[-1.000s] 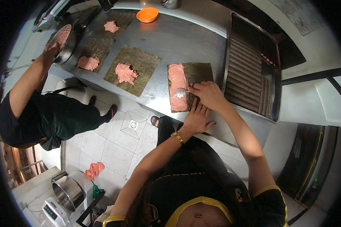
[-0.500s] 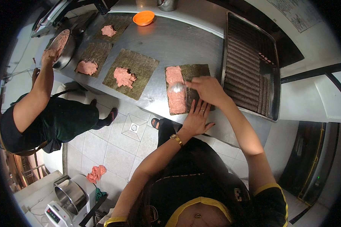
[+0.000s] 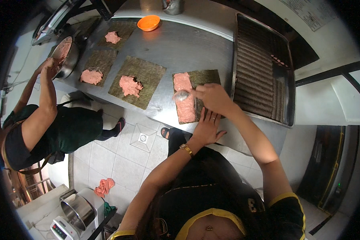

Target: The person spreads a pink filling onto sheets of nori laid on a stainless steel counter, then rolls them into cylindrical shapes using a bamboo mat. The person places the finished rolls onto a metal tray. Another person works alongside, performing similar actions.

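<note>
On the steel table in front of me lies a dark green nori sheet [image 3: 209,77]. Pink meat paste [image 3: 185,111] covers a strip along its left side. My right hand [image 3: 215,98] grips a metal spoon [image 3: 181,95], whose bowl rests on the paste near the strip's middle. Flat on the sheet's near edge is my left hand [image 3: 207,130], fingers spread, holding nothing. To the left, another nori sheet [image 3: 148,76] carries a lump of pink paste [image 3: 131,86]. Two more sheets with paste lumps lie farther left.
A large metal tray [image 3: 254,72] of dark rolls in rows stands at the right. An orange bowl [image 3: 149,23] sits toward the back. At the far left, a co-worker's hands [image 3: 48,66] reach into a steel bowl [image 3: 71,60] of pink paste. A mixer [image 3: 78,210] stands lower left.
My right hand and the spoon have shifted slightly left over the paste. My left hand stays on the sheet. The co-worker's second arm has come into view at the bowl.
</note>
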The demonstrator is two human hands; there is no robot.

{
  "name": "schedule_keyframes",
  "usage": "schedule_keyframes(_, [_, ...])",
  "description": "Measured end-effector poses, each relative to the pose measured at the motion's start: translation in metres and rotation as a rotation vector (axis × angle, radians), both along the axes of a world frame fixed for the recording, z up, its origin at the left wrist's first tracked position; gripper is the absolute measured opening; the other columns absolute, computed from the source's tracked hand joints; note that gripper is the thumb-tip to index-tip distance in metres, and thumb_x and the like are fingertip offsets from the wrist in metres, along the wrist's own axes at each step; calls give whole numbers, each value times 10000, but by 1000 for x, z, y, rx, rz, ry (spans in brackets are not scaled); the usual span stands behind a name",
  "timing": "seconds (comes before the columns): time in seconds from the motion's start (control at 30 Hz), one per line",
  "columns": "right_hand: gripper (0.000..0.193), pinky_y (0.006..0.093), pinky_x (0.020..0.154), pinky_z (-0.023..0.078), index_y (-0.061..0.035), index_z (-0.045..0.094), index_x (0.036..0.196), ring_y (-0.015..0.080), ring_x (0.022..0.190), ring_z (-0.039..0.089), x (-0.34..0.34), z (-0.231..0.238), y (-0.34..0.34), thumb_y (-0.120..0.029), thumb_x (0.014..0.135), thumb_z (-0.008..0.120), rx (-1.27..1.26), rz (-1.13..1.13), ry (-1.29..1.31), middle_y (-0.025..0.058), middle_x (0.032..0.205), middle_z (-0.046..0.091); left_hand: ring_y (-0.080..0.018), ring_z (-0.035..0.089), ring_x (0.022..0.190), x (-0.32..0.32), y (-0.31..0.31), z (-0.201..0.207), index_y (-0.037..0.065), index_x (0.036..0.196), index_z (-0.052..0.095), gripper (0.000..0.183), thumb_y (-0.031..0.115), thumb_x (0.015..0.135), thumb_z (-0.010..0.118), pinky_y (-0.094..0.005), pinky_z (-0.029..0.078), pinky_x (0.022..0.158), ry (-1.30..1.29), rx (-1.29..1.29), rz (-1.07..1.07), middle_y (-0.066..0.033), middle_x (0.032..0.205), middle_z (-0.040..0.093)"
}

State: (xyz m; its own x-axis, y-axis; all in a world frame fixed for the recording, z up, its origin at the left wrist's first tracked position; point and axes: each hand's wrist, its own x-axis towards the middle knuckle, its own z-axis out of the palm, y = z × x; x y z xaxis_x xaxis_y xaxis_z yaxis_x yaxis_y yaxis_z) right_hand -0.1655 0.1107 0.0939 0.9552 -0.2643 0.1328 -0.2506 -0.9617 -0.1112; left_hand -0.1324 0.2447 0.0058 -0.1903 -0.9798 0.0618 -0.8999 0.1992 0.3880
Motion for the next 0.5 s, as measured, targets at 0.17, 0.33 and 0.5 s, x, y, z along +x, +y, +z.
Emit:
schedule_keyframes(0.17, [388, 371, 713, 531, -96, 632, 1144, 244, 784, 636, 6, -12, 5, -60, 762, 573, -97, 7, -44, 54, 869, 611, -425, 252, 1387, 0, -1, -1, -90, 1357, 406, 806, 584, 916, 424, -570, 71, 1158, 74, 38, -24, -282, 1401, 397])
schedule_keyframes(0.33, [423, 351, 712, 532, -114, 628, 1203, 215, 791, 626, 7, -12, -15, -96, 785, 566, -53, -176, -105, 29, 886, 610, -414, 262, 1386, 0, -1, -3, -81, 1361, 408, 807, 586, 908, 435, -575, 89, 1156, -27, -167, 20, -276, 1405, 396])
schedule_keyframes(0.5, [413, 356, 703, 532, -138, 643, 1195, 220, 813, 623, -26, 4, 4, -96, 793, 561, 24, -4, 70, 27, 891, 617, -413, 237, 1403, 1, -1, 2, -72, 1380, 396, 815, 593, 910, 427, -576, 93, 1156, -27, -31, 1, -277, 1439, 362])
